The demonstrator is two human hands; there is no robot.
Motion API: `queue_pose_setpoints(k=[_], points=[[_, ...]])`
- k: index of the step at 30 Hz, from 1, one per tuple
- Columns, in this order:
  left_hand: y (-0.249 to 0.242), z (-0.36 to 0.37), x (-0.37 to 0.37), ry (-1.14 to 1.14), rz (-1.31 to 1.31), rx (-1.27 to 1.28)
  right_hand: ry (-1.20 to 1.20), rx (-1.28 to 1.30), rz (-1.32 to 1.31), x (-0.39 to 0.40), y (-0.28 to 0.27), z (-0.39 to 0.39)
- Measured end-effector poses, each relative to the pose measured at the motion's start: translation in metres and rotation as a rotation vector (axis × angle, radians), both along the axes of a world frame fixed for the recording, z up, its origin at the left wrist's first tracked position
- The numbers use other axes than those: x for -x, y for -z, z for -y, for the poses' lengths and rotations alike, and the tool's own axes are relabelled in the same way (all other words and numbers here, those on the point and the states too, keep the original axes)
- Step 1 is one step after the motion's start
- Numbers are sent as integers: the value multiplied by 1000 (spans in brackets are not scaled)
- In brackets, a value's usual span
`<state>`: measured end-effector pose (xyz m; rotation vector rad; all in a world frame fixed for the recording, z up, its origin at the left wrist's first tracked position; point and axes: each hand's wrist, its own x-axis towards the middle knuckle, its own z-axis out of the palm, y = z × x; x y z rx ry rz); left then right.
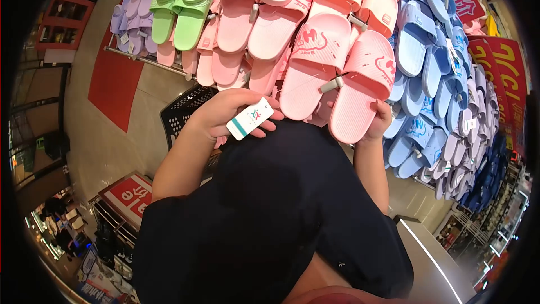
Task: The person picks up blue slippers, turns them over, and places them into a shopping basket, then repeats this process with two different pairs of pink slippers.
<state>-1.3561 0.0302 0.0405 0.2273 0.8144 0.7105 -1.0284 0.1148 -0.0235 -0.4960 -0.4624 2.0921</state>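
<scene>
My left hand (233, 114) holds a white hang tag (251, 119) with a teal stripe and a small printed logo. Its fingers show behind the card. A pink slide slipper (363, 87) is gripped at its side by my right hand (381, 122), whose other fingers are partly hidden behind the sole. Beside it hangs the matching pink slipper (315, 62), with bear lettering on its strap. A grey plastic clip (332, 84) joins the two between their soles.
Pink slippers (236, 25) hang in rows behind, with green slippers (188, 25) at left and blue slippers (416, 42) at right. A black plastic basket (183, 110) stands near my left forearm. Red sale signs (130, 196) flank the area.
</scene>
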Motion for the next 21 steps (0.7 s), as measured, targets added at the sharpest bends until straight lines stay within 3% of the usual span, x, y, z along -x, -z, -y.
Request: queue_pose_setpoints(k=[3, 11, 21], points=[[9, -1, 1, -69, 153, 59, 33, 13, 43, -4, 10, 0], [22, 5, -11, -95, -145, -118, 49, 15, 91, -10, 24, -2], [21, 3, -16, -72, -273, -174, 35, 3, 34, -9, 24, -2]])
